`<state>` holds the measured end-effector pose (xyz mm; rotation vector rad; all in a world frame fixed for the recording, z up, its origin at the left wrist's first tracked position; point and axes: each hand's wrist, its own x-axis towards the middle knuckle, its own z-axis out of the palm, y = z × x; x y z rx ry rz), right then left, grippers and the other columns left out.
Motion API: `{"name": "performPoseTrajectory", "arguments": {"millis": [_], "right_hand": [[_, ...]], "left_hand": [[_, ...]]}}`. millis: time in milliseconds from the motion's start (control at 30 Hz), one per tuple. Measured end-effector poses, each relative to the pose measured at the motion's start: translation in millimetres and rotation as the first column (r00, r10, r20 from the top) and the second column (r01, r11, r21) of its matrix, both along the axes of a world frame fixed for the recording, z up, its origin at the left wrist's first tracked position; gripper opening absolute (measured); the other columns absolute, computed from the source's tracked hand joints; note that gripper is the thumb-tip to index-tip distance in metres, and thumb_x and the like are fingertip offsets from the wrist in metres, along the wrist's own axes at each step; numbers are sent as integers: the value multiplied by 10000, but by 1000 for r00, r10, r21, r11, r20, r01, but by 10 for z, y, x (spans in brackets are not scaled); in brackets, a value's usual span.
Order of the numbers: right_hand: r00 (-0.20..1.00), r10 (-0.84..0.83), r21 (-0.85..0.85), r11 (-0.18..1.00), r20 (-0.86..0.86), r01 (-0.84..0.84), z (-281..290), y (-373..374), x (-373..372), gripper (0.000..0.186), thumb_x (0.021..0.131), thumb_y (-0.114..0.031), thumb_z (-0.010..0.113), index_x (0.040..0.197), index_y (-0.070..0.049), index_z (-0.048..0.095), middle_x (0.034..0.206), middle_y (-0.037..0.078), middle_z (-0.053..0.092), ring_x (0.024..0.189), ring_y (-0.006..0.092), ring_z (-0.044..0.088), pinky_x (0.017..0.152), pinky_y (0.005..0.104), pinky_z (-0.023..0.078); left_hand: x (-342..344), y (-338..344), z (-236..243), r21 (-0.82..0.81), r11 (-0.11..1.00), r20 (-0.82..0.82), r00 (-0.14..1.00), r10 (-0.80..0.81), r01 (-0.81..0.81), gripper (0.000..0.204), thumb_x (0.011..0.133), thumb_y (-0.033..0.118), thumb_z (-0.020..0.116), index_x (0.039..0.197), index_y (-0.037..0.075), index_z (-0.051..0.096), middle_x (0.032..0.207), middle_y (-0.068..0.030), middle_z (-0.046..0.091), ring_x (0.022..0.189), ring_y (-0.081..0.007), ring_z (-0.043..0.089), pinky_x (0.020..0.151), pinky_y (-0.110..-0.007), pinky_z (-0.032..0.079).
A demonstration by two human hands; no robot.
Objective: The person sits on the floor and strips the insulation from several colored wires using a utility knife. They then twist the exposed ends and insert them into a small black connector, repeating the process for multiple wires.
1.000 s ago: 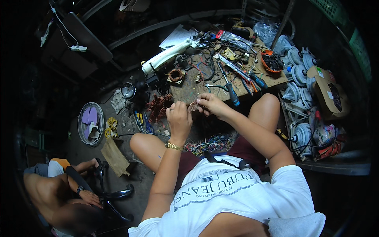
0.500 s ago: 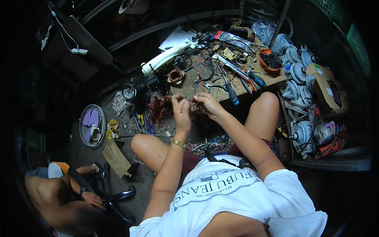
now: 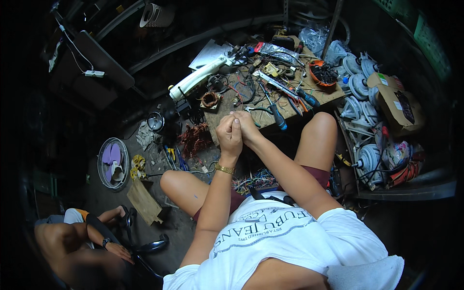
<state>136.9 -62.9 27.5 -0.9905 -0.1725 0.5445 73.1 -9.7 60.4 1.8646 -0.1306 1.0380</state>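
Close to the near edge of the wooden workbench [image 3: 295,107], my two hands are pressed together. My left hand [image 3: 229,136] is closed, with its thumb up, against my right hand [image 3: 247,127], whose fingers are curled in. Whatever lies between the fingers is hidden. Just beyond them are pliers [image 3: 260,109] with dark handles and a screwdriver [image 3: 279,118] with a blue handle. A copper-wound stator coil [image 3: 210,100] rests on the bench to the left. Reddish copper wire [image 3: 194,138] hangs in a tangle left of my left hand.
A white fan stand [image 3: 199,80] and an orange bowl [image 3: 323,72] of dark bits are on the bench. Grey motor parts [image 3: 358,86] and a cardboard box [image 3: 398,106] crowd the right. Leftward on the floor are a caged fan [image 3: 113,162], a wooden piece [image 3: 144,201] and a seated person [image 3: 60,241].
My hands have come together from slightly apart, with the left hand turning inward and the fingers of both curling in. The whole view has shifted a little.
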Motion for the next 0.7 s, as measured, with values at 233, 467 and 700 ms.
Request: {"name": "performPoseTrajectory", "arguments": {"millis": [233, 467, 700], "right_hand": [[994, 84, -30, 996, -77, -86, -90, 57, 142, 227, 923, -157, 505, 753, -39, 598, 706, 30, 576, 604, 106, 521, 536, 271, 431], [796, 307, 418, 905, -522, -75, 289, -39, 203, 165, 988, -211, 391, 982, -132, 535, 751, 49, 552, 645, 195, 538, 669, 375, 471], [685, 241, 375, 925, -687, 51, 297, 279, 515, 198, 980, -162, 329, 854, -130, 479, 511, -56, 275, 396, 88, 197, 393, 251, 153]], "left_hand": [[-37, 19, -29, -58, 998, -142, 990, -4, -4, 274, 925, 162, 499, 846, -83, 591, 754, -95, 604, 674, -152, 539, 634, -285, 435], [-167, 73, -72, -548, 832, -7, 995, -99, 79, 331, 962, 139, 421, 643, 55, 393, 606, 20, 352, 573, -74, 333, 576, -237, 326], [-30, 55, 79, -757, 602, 144, 964, -224, 253, 332, 965, 144, 423, 646, 77, 357, 587, 23, 314, 551, -87, 291, 590, -262, 338]]}}
